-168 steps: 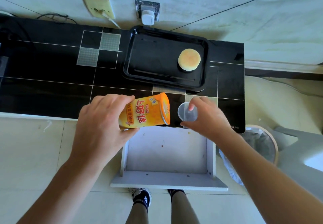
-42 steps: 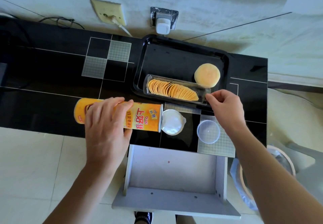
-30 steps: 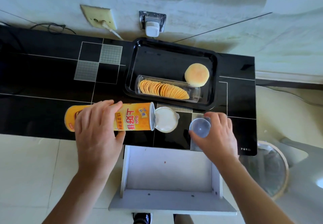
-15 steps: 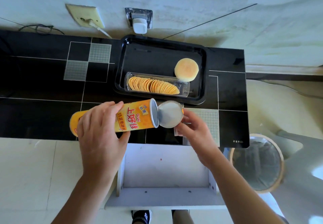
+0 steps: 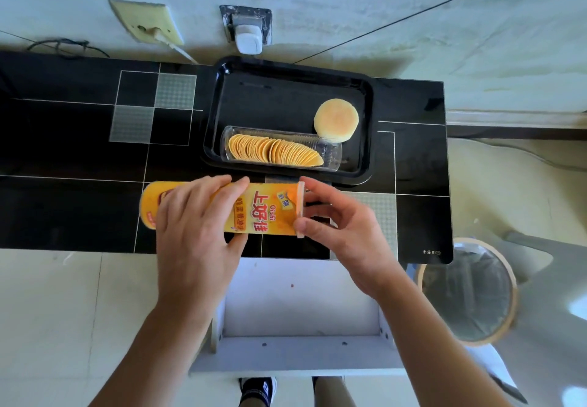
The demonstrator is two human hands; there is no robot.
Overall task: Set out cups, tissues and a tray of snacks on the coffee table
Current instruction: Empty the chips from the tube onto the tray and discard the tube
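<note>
With the left hand (image 5: 197,232) wrapped around the canister (image 5: 222,208) held level above the table (image 5: 73,152), near the tray (image 5: 365,114), the right hand's (image 5: 343,232) fingers pinched the lid (image 5: 300,208), which needed square, even seating.

On the table (image 5: 63,152) sits the tray (image 5: 286,95) — chips (image 5: 274,154) in front, bun (image 5: 336,122) behind, right. The can (image 5: 263,208) lies before the tray — drawer (image 5: 301,308) nearer still.
</note>
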